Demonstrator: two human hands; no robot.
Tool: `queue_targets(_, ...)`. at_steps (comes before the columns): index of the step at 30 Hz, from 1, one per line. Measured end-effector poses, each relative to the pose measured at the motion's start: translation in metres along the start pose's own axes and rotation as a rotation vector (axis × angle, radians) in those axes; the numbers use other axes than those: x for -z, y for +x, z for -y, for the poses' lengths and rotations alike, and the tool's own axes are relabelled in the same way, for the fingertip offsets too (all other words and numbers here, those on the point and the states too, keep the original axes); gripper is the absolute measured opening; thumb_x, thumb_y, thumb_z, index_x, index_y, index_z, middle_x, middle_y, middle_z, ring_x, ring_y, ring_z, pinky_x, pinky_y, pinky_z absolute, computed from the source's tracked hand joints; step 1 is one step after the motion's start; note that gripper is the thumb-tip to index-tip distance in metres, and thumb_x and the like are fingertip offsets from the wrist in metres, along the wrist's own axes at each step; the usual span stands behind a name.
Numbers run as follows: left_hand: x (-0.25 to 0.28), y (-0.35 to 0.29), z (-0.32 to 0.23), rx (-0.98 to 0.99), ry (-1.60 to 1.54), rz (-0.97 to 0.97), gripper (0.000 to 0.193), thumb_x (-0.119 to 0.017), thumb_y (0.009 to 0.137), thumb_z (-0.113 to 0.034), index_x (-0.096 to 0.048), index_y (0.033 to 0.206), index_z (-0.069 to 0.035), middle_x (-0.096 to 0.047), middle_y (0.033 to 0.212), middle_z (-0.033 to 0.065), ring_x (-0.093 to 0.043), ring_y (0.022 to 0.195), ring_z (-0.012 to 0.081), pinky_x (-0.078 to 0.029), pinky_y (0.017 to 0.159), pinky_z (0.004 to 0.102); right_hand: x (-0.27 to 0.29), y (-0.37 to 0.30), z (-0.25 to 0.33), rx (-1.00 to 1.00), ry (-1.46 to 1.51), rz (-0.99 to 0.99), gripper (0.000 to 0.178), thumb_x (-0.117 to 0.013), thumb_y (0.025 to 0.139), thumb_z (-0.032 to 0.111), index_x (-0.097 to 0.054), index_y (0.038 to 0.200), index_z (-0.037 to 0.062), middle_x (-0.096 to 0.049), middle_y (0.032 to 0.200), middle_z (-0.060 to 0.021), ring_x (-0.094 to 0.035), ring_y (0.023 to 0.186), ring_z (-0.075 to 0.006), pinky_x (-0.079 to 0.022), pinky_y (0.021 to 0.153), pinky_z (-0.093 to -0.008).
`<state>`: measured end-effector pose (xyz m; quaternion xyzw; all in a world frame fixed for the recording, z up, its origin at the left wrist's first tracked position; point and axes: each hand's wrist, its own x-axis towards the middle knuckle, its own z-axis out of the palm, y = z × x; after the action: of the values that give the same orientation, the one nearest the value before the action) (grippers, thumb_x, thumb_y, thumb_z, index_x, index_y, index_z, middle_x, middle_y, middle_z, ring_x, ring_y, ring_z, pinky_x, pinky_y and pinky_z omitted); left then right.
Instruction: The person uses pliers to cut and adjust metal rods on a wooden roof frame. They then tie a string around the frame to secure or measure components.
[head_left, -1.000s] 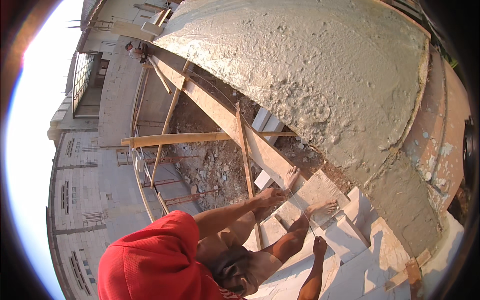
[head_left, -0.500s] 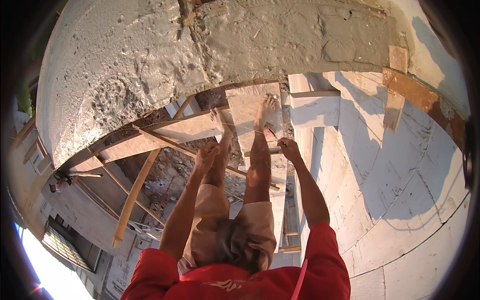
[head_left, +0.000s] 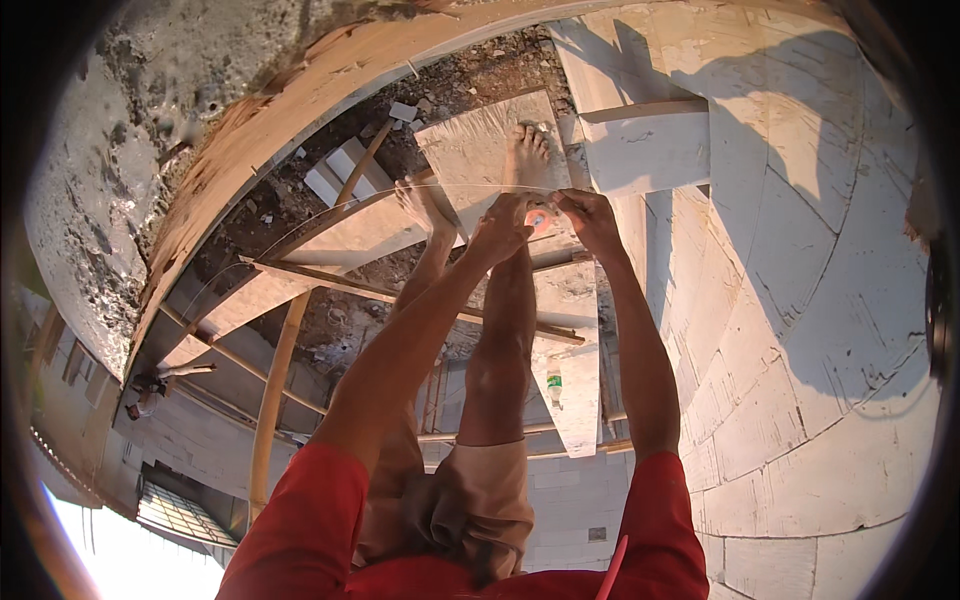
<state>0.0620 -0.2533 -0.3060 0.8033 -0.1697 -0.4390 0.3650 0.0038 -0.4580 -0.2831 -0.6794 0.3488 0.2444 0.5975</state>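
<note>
A thin pale string [head_left: 430, 185] curves in from the far left to my right hand [head_left: 592, 222], which pinches it between thumb and fingertips. Close beside it on the left is my left hand [head_left: 500, 232], its fingers curled closed; what they hold, if anything, is hidden. Between the two hands shows a round orange-red thing [head_left: 538, 219] with a bluish centre, partly covered. Whether it is held or rests on the board below cannot be made out. My bare feet stand apart, the right one [head_left: 527, 150] on a wide board [head_left: 470, 140], the left one [head_left: 424, 208] on a narrower plank [head_left: 365, 232].
Wet concrete [head_left: 100, 170] behind a wooden form board [head_left: 225, 165] curves along the upper left. A pale block wall [head_left: 800, 330] rises at right. Bamboo poles [head_left: 277, 390] and rubble [head_left: 350, 325] lie below the planks. A green-labelled bottle [head_left: 554, 385] is low on the board.
My hands have come from well apart to close together, the left moving right. My view has shifted, so the wet concrete fills less of it and the bottle now shows.
</note>
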Motion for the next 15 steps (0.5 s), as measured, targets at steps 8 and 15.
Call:
queue_targets(8,-0.032,0.058,0.012,0.288,-0.192,0.238,0.031,-0.072,0.089,-0.022,-0.07,0.114,-0.003,-0.071,0.086,0.0133,-0.071,0.082,0.0245,-0.054,0.076,0.0358,-0.003,0.046,0.006,0.121,-0.107,-0.065,0.038,-0.069,0.096,0.034,-0.076,0.115,0.0022,-0.07,0.074,-0.0127,-0.062,0.067,-0.0159,-0.049,0.067,-0.0331)
queue_targets(15,-0.045,0.059,0.047,0.188,-0.198,0.071,0.019,-0.067,0.088,-0.022,-0.076,0.096,-0.008,-0.072,0.082,0.0179,-0.073,0.075,0.0286,-0.056,0.068,0.0386,-0.02,0.016,0.003,-0.175,-0.125,-0.325,0.033,-0.078,0.088,0.032,-0.078,0.11,0.0061,-0.057,0.058,-0.0051,-0.051,0.054,-0.0104,-0.042,0.054,-0.0348)
